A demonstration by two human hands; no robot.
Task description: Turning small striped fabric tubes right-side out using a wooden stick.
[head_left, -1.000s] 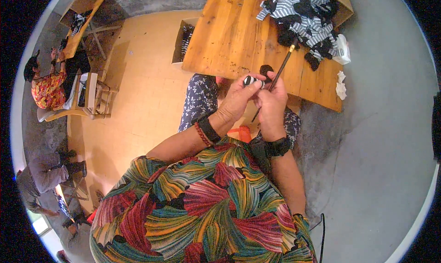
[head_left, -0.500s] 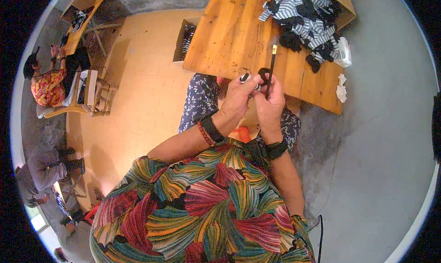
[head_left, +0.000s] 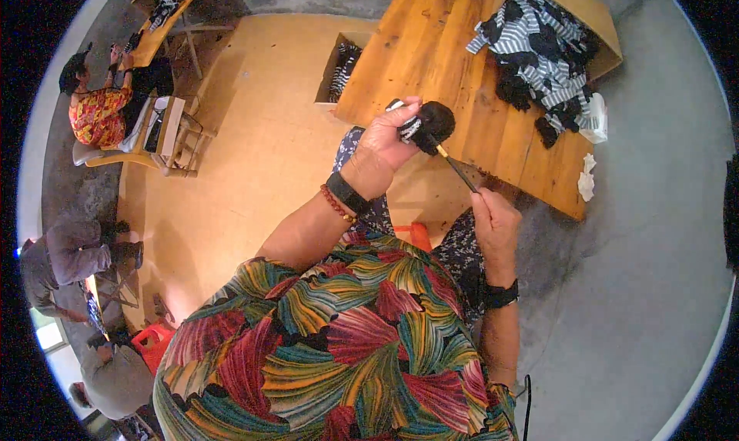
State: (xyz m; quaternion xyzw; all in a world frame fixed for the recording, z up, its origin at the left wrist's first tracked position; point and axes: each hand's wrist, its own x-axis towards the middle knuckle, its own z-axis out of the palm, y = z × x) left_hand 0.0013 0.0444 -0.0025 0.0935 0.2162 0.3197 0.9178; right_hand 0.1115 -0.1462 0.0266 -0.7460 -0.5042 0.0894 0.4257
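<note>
My left hand (head_left: 389,137) is closed around a small black-and-white fabric piece with a round, fluffy black end (head_left: 437,119), raised near the table's front edge. In my right hand (head_left: 495,219), pinched by its dark handle, is a thin brush (head_left: 462,173) with a gold-coloured band. The brush slants up and left, and its tip meets the underside of the black end; the bristles are hidden there. I cannot tell exactly what the fabric piece is.
A wooden table (head_left: 419,60) stands ahead. On its right side, a tipped cardboard box (head_left: 604,33) spills striped grey and black fabric pieces (head_left: 539,56). White crumpled paper (head_left: 586,178) lies at the right edge. Another box (head_left: 327,83) sits beyond the table's left side. Other people work at far left.
My hands have moved apart. The brush, upright before, has swung over so its tip touches the black end. My right hand has drawn down and right; the fluffy black part now shows.
</note>
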